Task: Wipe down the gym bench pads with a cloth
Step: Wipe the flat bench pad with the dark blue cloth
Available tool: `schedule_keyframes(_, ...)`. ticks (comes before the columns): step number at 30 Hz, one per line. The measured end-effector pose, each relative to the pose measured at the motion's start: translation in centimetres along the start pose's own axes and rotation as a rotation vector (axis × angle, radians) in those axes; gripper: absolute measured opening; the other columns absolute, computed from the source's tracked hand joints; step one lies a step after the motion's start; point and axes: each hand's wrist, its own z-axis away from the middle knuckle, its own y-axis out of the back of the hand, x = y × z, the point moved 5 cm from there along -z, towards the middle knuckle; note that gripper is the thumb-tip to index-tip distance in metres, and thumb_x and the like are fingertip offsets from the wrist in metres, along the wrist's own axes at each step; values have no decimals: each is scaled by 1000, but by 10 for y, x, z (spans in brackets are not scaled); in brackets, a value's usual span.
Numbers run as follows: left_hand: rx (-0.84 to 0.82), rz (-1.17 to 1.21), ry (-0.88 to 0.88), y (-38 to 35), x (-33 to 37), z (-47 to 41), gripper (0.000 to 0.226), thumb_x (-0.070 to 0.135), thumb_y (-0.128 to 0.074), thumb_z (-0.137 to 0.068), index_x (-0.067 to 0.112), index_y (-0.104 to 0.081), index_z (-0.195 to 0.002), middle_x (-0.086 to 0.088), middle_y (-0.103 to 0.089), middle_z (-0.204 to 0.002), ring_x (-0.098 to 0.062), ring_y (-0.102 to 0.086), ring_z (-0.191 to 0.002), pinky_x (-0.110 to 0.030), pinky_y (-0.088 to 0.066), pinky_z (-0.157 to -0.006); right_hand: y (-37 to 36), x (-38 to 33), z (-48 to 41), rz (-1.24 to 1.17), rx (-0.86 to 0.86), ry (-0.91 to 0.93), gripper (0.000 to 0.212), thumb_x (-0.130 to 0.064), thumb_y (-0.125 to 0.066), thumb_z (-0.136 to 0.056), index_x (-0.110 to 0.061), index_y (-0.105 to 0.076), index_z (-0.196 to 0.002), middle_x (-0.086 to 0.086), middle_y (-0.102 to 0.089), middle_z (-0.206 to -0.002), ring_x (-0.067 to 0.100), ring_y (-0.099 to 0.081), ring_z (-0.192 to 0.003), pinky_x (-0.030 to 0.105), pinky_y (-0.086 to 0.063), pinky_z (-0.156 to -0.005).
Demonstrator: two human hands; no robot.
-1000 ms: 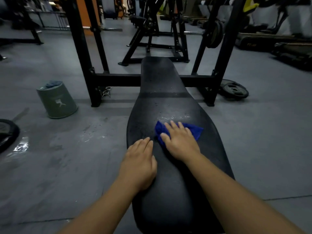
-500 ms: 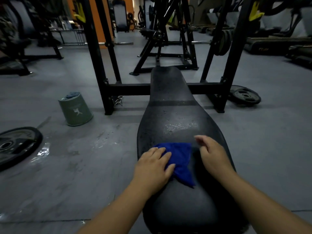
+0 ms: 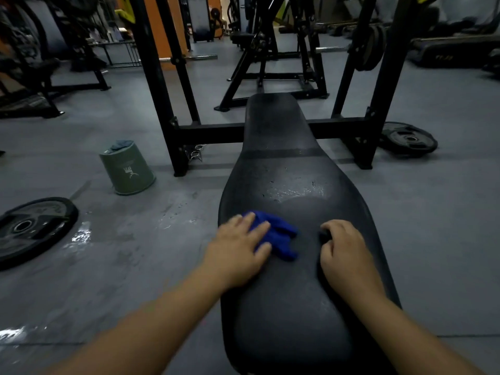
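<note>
The long black bench pad (image 3: 292,169) runs away from me, with a wet patch (image 3: 295,192) across its middle. A crumpled blue cloth (image 3: 281,236) lies on the pad near its left edge. My left hand (image 3: 238,247) presses flat on the cloth's left part with straight fingers. My right hand (image 3: 343,250) rests on the bare pad to the right of the cloth, apart from it. Its fingers are loosely curled and hold nothing.
A green bucket (image 3: 127,169) with a rag inside stands on the grey floor to the left. Weight plates lie at the left (image 3: 29,228) and the far right (image 3: 408,139). Black rack uprights and a crossbar (image 3: 211,129) straddle the bench; wet marks (image 3: 81,235) shine on the floor.
The cloth went from under my right hand to under my left, which has slid it to the pad's left edge. My right hand has moved off to the right and curled.
</note>
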Motion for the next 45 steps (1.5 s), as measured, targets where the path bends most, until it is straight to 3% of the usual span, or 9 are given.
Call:
schedule_keyframes(4, -1, 29, 156, 13, 17, -68, 61, 59, -22, -100, 37, -20, -157, -11, -12, -167, -34, -13, -151, -45, -11, -122, 5, 7, -2, -154, 100, -33, 31, 5, -48, -85, -11, -64, -107, -7, -54, -109, 14, -53, -103, 23, -39, -89)
schedule_keyframes(10, 28, 106, -347, 0, 82, -1, 68, 61, -22, -92, 38, -24, -156, -1, -14, -167, -23, -11, -152, -39, -8, -124, 17, 13, -3, -332, 230, -137, 23, 0, -48, -93, -10, -65, -105, -3, -56, -104, 14, -55, -98, 5, -32, -80)
schedule_keyframes(15, 145, 703, -205, 27, 38, -12, 70, 35, -45, -90, 33, -25, -157, 13, -16, -165, 1, -11, -150, -27, -10, -124, 10, -9, -8, -27, 23, 98, 39, -33, -48, -91, -18, -62, -124, -4, -56, -127, 14, -50, -121, 29, -39, -104)
schedule_keyframes(22, 197, 601, -58, 10, 32, -20, 56, 25, -35, -99, 20, -35, -154, 6, -26, -163, -5, -17, -149, -18, -7, -119, -28, -37, 13, 269, -436, 354, 71, -57, -16, -91, -30, -23, -156, -4, -22, -164, 16, -16, -151, 35, -11, -122)
schedule_keyframes(29, 146, 286, -72, -1, 42, -26, 58, 38, -36, -103, 22, -26, -158, 6, -18, -166, -12, -11, -153, -32, -5, -125, -12, 23, -66, 331, -208, -3, 56, -32, -35, -102, -13, -28, -154, 8, -20, -164, 25, -15, -151, 42, -15, -122)
schedule_keyframes(35, 111, 313, -107, 3, 41, -21, 56, 33, -36, -103, 19, -28, -157, 3, -20, -166, -13, -12, -153, -29, -5, -124, 7, 13, 10, 237, -432, 337, 61, -42, -27, -97, -33, -20, -157, -5, -19, -164, 14, -16, -151, 24, -4, -119)
schedule_keyframes(37, 88, 258, -132, 4, 44, -21, 57, 34, -35, -104, 19, -26, -158, 2, -17, -166, -15, -10, -153, -31, -6, -125, 14, 37, -13, 261, -359, 186, 55, -33, -35, -102, -26, -26, -156, -4, -21, -164, 14, -18, -150, 21, -4, -118)
schedule_keyframes(40, 109, 127, -136, 13, 32, -42, 63, 44, -30, -100, 19, -25, -157, 0, -18, -166, -21, -11, -153, -35, -9, -125, -9, 27, -69, 346, -234, -5, 57, -32, -36, -103, -12, -25, -155, 9, -14, -165, 25, -10, -152, 38, -12, -123)
schedule_keyframes(45, 61, 116, -92, 4, 3, -78, 76, 54, -12, -92, 21, -13, -160, 1, -3, -168, -18, 0, -154, -40, -4, -124, -26, -3, -54, 290, -460, 459, 61, -45, -28, -100, -27, -22, -158, -1, -19, -164, 15, -15, -151, 33, -12, -123)
